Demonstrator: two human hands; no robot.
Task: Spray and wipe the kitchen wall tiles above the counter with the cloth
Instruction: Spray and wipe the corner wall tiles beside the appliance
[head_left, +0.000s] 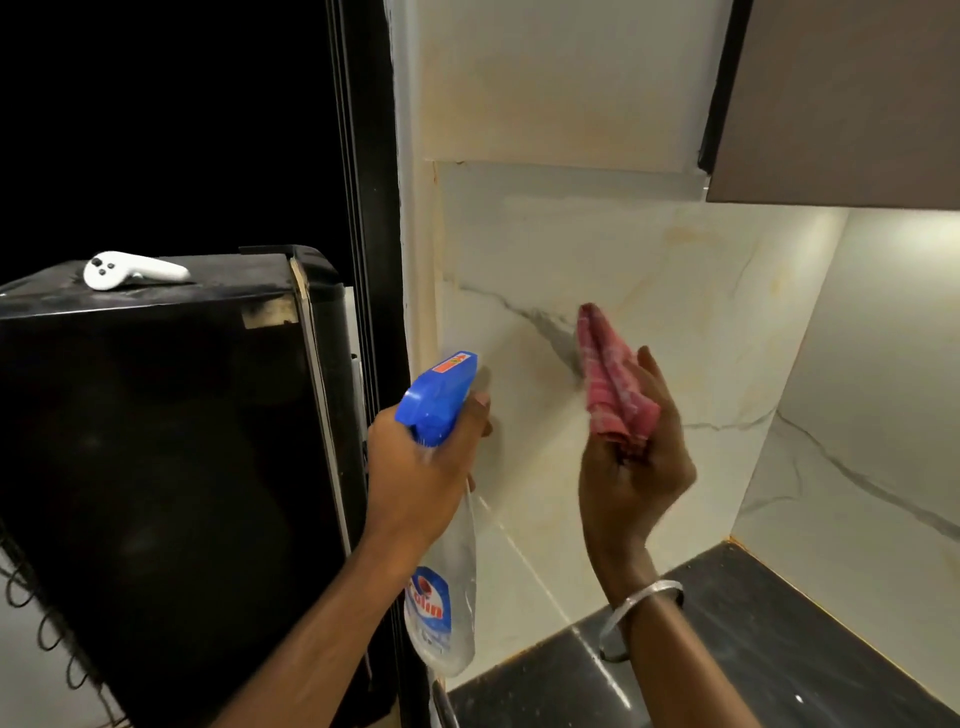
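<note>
My left hand (421, 467) grips the neck of a clear spray bottle (441, 597) with a blue trigger head, one finger over the trigger. Its nozzle points at the white marble-veined wall tiles (649, 312), close to their left edge. My right hand (634, 467) holds a folded pink checked cloth (613, 384) upright, its tip near the grey vein in the tile. The cloth sits just in front of the wall; contact with the tile cannot be told.
A black fridge (156, 441) stands at the left with a white controller (130, 270) on top. A dark stone counter (753, 649) runs below the tiles. A brown upper cabinet (841, 104) hangs at the top right. A second tiled wall (883, 389) closes the corner.
</note>
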